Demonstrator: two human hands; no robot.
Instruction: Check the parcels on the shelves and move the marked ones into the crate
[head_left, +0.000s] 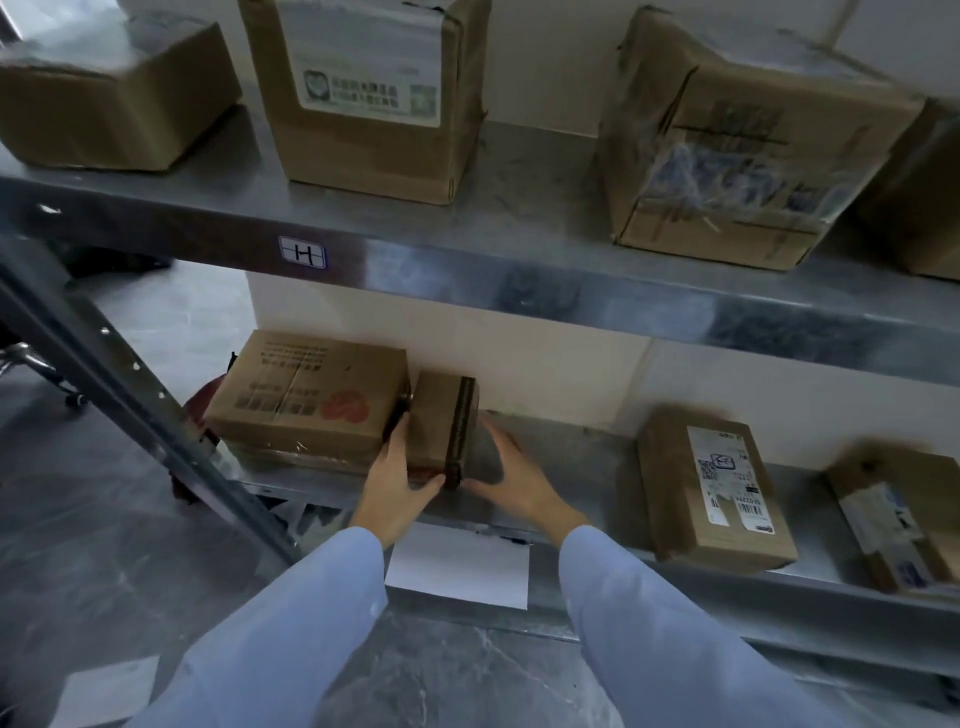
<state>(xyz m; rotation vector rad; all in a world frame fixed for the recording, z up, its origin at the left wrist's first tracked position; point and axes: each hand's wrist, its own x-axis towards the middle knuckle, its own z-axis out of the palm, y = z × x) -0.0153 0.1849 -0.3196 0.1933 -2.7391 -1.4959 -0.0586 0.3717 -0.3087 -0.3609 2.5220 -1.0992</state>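
Gripping small taped parcel (435, 415) with left hand (397, 483), bracing with open-fingered right hand (519, 478) | risking snagging larger box (311, 395) on left, slipping from one-sided hold

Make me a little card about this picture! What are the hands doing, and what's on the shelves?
left hand: grips small box, thumb round its front
right hand: open, beside that box's right side; touch unclear
small box: on lower shelf, next to big box
upper shelf: cardboard boxes, H sticker on rim
crate: not in view
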